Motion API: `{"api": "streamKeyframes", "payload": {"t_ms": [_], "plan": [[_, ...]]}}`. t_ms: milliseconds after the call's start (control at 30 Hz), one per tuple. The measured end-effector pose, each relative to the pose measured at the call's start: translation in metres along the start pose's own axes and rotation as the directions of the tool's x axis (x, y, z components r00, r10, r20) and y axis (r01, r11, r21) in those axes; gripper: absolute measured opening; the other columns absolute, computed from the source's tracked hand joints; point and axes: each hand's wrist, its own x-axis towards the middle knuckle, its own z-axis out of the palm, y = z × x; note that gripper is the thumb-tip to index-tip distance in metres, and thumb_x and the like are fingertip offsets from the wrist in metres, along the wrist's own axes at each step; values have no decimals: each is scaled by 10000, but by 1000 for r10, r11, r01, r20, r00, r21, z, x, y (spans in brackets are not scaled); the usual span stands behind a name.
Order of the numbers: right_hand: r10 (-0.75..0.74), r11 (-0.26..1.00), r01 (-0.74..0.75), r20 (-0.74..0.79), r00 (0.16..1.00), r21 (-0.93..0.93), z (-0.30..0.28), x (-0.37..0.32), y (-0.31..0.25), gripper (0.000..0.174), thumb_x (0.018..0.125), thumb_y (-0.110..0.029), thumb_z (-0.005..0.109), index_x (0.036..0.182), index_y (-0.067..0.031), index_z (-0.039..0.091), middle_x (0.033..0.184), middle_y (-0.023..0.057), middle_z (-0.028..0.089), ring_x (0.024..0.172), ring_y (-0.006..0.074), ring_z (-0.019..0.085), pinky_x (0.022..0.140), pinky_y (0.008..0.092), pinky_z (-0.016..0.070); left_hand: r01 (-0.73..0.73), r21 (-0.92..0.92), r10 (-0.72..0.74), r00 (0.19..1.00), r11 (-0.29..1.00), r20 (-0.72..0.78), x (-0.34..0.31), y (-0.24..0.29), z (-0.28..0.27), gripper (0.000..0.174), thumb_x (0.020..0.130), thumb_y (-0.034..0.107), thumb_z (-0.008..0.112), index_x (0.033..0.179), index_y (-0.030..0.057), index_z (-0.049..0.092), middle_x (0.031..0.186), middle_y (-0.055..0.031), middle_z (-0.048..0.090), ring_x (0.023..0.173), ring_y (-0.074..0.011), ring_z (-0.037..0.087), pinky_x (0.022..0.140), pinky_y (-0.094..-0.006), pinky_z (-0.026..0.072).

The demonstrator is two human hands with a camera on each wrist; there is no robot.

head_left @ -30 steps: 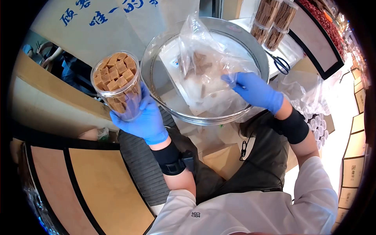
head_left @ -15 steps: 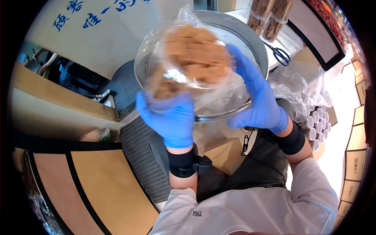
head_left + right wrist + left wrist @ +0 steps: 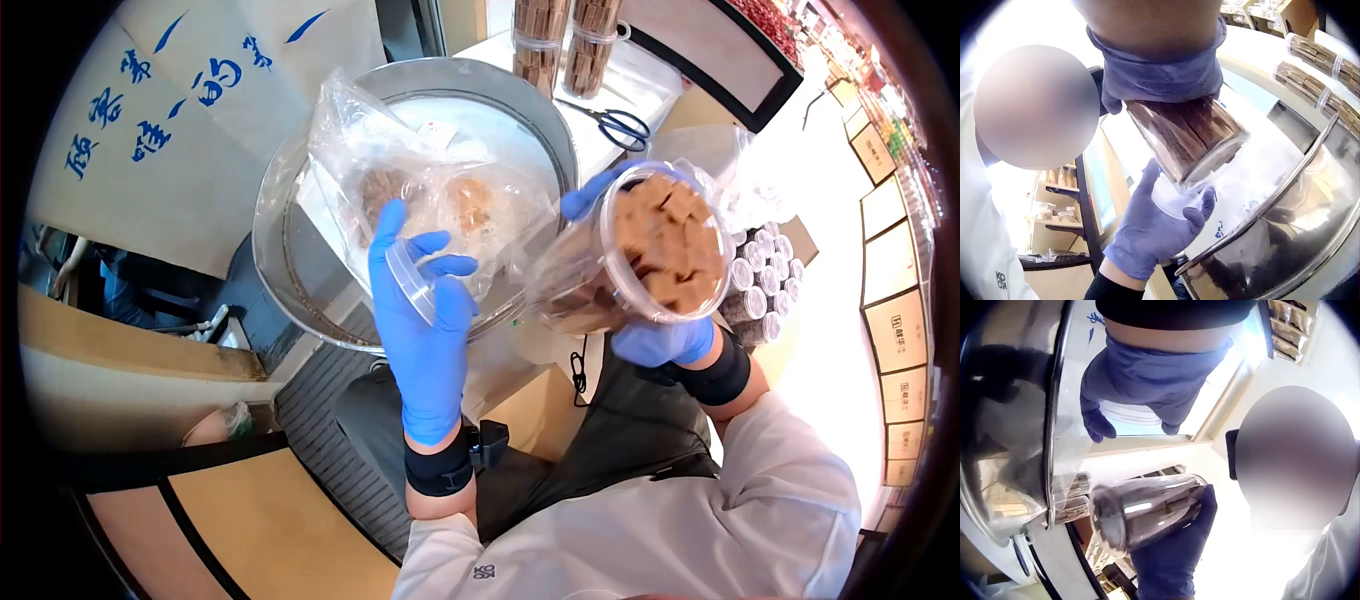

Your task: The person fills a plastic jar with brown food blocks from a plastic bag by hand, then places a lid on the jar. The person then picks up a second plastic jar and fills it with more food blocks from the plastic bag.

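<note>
My right hand (image 3: 665, 340), in a blue glove, grips a clear plastic jar (image 3: 575, 285) packed with light-brown cubes (image 3: 672, 240). The jar is tilted, its mouth end facing up toward the head camera. In the right wrist view the jar (image 3: 1188, 140) hangs from my right hand (image 3: 1157, 78), just above the other palm. My left hand (image 3: 425, 345), gloved too, holds a shallow clear lid (image 3: 408, 280) between thumb and fingers, to the left of the jar. The left wrist view has the lid (image 3: 1132, 415) partly hidden behind the left hand (image 3: 1147, 378).
A large round metal pan (image 3: 285, 265) stands in front, with a clear plastic bag (image 3: 345, 130) of brown pieces in it. Behind it are scissors (image 3: 622, 128) and tall filled jars (image 3: 537, 50). Several small clear-lidded containers (image 3: 765, 270) sit at the right by crumpled plastic.
The jar has passed from my left hand to my right and moved rightward. My left hand now holds a lid. The right hand has left the bag, and the head view has shifted.
</note>
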Motion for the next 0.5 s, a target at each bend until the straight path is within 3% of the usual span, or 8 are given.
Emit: {"api": "streamKeyframes", "payload": {"t_ms": [67, 100, 133, 233, 267, 333, 367, 500], "plan": [[5, 999, -7, 44, 999, 35, 5, -4, 2, 893, 635, -349, 853, 1351, -50, 409, 1253, 117, 529, 1161, 242, 538, 1001, 388, 432, -106, 330, 138, 988, 938, -75, -5, 14, 7, 756, 867, 267, 707, 1487, 68, 322, 1140, -112, 525, 912, -195, 589, 743, -270, 501], [11, 999, -14, 58, 998, 48, 10, -6, 4, 891, 609, -322, 869, 1332, -49, 428, 1228, 109, 543, 1137, 231, 550, 985, 378, 443, -118, 407, 168, 981, 906, -92, -9, 19, 12, 914, 746, 273, 825, 1489, 64, 336, 1141, -108, 528, 914, -190, 582, 783, -267, 494], [24, 997, -29, 67, 997, 68, 15, -7, 7, 889, 582, -295, 886, 1314, -47, 448, 1203, 102, 557, 1114, 219, 561, 970, 368, 453, -105, 420, 159, 983, 902, -96, -13, 15, 10, 914, 746, 273, 825, 1489, 64, 336, 1141, -108, 528, 914, -190, 582, 783, -267, 494], [208, 954, -209, 27, 978, 213, 37, -20, 16, 896, 531, -279, 929, 1275, -42, 490, 1131, 108, 580, 1037, 225, 597, 910, 346, 478, -577, 494, 527, 811, 651, 253, -17, 5, 8, 1026, 548, 308, 931, 1423, 65, 453, 1201, -123, 540, 996, -247, 596, 840, -347, 526], [213, 951, -214, 27, 977, 225, 37, -17, 17, 896, 531, -279, 929, 1275, -42, 490, 1131, 108, 580, 1037, 225, 597, 910, 346, 478, -571, 502, 519, 815, 649, 256, -19, 6, 11, 1026, 548, 308, 931, 1423, 65, 453, 1201, -123, 540, 996, -247, 596, 840, -347, 526], [-44, 996, 48, 61, 997, -73, 33, -10, 18, 889, 550, -328, 924, 1272, -36, 494, 1117, 132, 576, 1011, 277, 605, 889, 355, 482, -546, 672, 395, 834, 500, 385, -22, 14, 19, 970, 587, 411, 891, 1387, 26, 500, 1246, -128, 531, 1049, -253, 586, 892, -363, 496], [-58, 993, 65, 74, 996, -103, 34, -9, 19, 878, 575, -375, 902, 1271, -28, 494, 1110, 150, 571, 992, 320, 602, 873, 369, 483, -529, 616, 356, 849, 584, 391, -22, 12, 19, 898, 594, 362, 890, 1350, 23, 543, 1266, -140, 521, 1089, -268, 577, 916, -374, 488], [-54, 998, 56, 50, 997, -36, 39, -11, 24, 829, 599, -362, 876, 1260, -28, 503, 1110, 154, 571, 994, 332, 602, 876, 379, 487, -506, 641, 299, 861, 577, 411, -25, 7, 27, 789, 656, 251, 847, 1354, 40, 545, 1270, -148, 519, 1131, -284, 568, 945, -385, 477]]}}
